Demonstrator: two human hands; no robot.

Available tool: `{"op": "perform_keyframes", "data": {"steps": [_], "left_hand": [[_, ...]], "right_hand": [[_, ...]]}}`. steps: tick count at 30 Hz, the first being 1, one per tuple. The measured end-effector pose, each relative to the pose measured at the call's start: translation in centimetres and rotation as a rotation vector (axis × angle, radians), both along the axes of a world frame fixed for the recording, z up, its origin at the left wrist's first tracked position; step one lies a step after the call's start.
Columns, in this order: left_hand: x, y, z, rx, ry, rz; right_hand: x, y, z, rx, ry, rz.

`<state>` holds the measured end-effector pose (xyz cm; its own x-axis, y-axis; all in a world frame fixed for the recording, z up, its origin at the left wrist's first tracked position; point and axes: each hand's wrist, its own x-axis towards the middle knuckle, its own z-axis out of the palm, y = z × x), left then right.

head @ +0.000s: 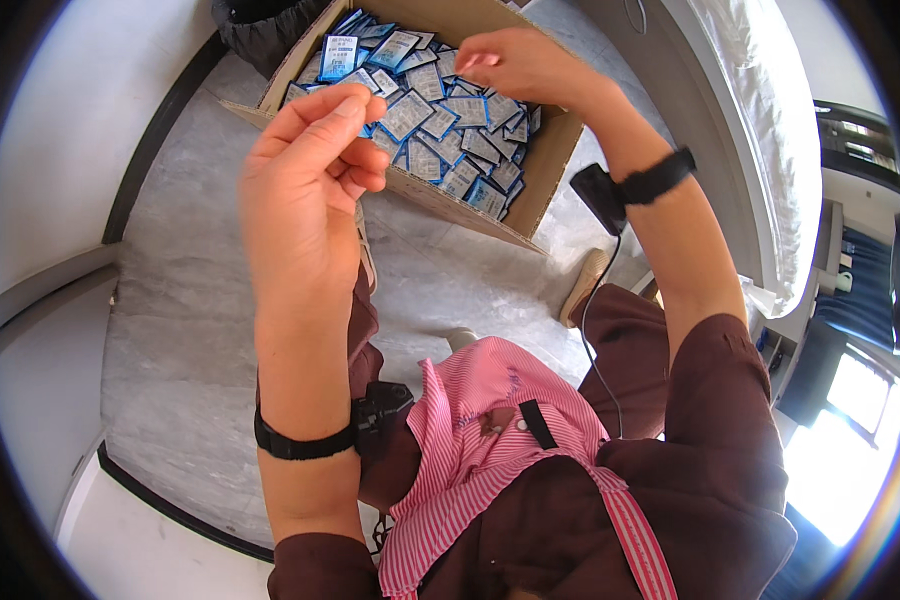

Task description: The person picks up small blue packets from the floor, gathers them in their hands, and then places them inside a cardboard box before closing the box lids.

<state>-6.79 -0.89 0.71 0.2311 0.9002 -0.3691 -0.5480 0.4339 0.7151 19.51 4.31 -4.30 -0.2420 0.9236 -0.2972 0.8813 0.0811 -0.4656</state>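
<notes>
My left hand (311,161) is raised at the near left edge of an open cardboard box (457,206), thumb and index finger pressed together; whether anything thin is pinched there cannot be told. My right hand (510,66) hovers over the box's far right part with fingers curled, its palm side partly hidden. Below both hands, flat blue-and-white printed packets (407,114) fill the box in a loose heap, lying at many angles. One packet (339,57) shows its printed front near the far left side.
A black bag-lined bin (259,34) stands beyond the box's left corner. White plastic sheeting (765,150) covers something at the right. A cable (586,322) hangs from the device on my right forearm. My feet are near the box on grey flooring (187,300).
</notes>
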Motion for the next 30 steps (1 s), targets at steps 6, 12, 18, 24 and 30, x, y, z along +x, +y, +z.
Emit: {"op": "perform_keyframes", "data": {"steps": [6,12,18,24,30], "left_hand": [[-0.2,1.4,0.3,-0.025,-0.008,0.051],[-0.9,2.3,0.7,-0.024,-0.037,0.112],[-1.5,2.8,0.7,-0.008,-0.058,0.148],[-1.0,3.2,1.0,-0.025,-0.075,0.141],[-1.5,3.6,1.1,-0.041,-0.058,0.182]], "right_hand": [[-1.7,1.8,-8.0,-0.363,-0.344,0.349],[0.6,-2.3,-12.7,-0.621,-0.503,0.425],[2.0,-2.6,-11.1,-0.689,-0.444,0.340],[-0.5,-1.3,-11.2,-0.765,-0.484,0.455],[-3.6,5.8,-12.0,-0.514,-0.437,0.205]]}}
